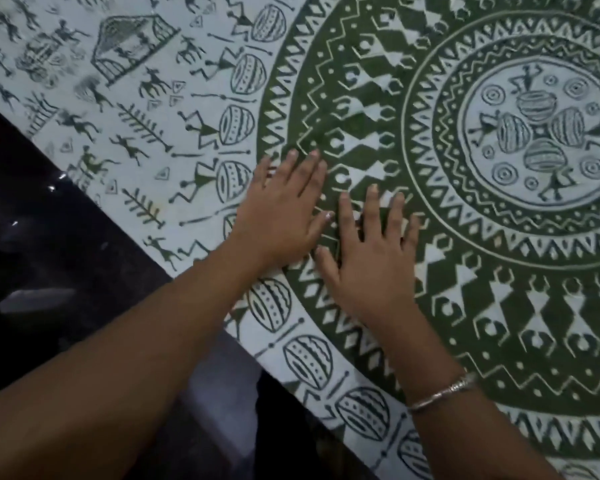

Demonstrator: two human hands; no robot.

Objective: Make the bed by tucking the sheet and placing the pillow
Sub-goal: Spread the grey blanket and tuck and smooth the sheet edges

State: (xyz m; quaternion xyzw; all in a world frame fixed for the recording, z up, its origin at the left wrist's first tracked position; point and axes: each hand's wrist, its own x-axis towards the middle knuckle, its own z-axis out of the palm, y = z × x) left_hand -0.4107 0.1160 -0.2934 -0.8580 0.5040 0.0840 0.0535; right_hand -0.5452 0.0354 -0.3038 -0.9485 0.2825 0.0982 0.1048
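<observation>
We have both hands flat on the sheet (125, 109), which lies spread over the bed with its near edge running slantwise from the upper left to the lower right. The left hand (284, 209) and the right hand (371, 251) sit side by side, thumbs nearly touching, fingers straight and slightly spread, palms down. They grip nothing and only press on the cloth, on the outer green ring of the round pattern. A silver bracelet (444, 393) circles the right wrist.

This looks to us like the smoothing step. To do it well, we would keep the palms flat and sweep outward from the centre toward the edge. That pushes slack to where it can be tucked and avoids bunching it under the fingers. The cloth around the hands already looks flat, with no clear creases.

The dark area beside the bed is probably glossy floor (49, 237), though it is too dim to be sure. No pillow is in view.

We find no brand, label or readable writing. The sheet carries only printed dancing figures, drums, huts, trees and zigzag bands.
</observation>
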